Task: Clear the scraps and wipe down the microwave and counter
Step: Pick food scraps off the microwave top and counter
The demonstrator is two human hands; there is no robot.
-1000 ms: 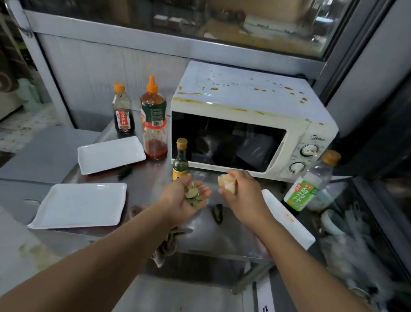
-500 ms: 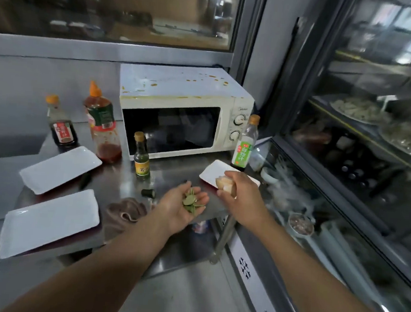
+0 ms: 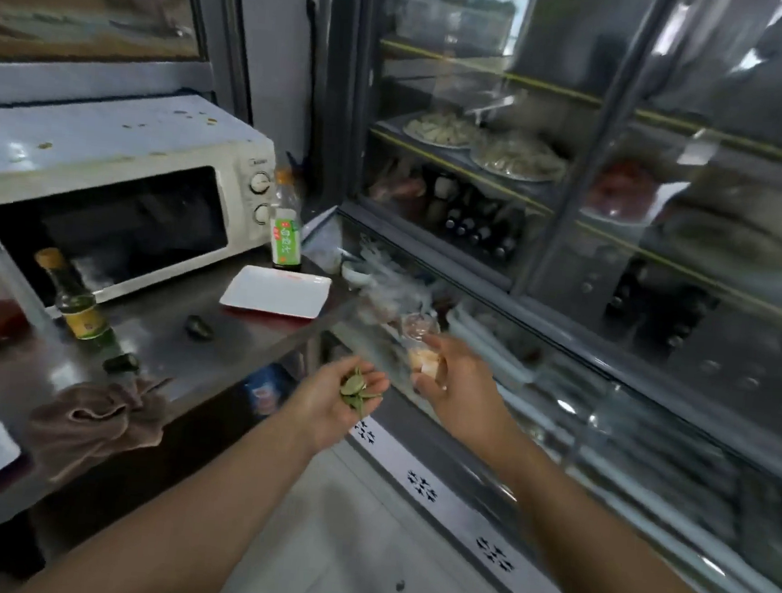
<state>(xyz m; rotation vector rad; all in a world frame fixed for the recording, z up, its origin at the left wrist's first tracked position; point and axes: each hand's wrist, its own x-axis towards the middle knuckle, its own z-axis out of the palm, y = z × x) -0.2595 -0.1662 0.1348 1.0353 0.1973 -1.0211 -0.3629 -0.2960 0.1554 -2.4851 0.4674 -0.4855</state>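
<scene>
Pale floor tiles fill the bottom of the frame beneath two bare forearms. At centre, the left hand (image 3: pixel 338 402) is cupped palm-up, cradling green scraps (image 3: pixel 353 389); just to its right, the right hand (image 3: pixel 455 381) pinches a pale scrap (image 3: pixel 426 363) between its fingers. Both hands hang past the edge of the steel surface (image 3: pixel 216 357) at left. On that surface, lower left, lies a crumpled brown cloth (image 3: pixel 94 418); beyond it, a dark bottle (image 3: pixel 75 302), a dark scrap (image 3: pixel 199 328) and a white plate (image 3: pixel 277 293). Farther back, upper left, sits the stained white microwave (image 3: pixel 117 181) with a green-labelled bottle (image 3: pixel 286 227) beside it. A glass-fronted cabinet (image 3: pixel 573 217) fills the right.
</scene>
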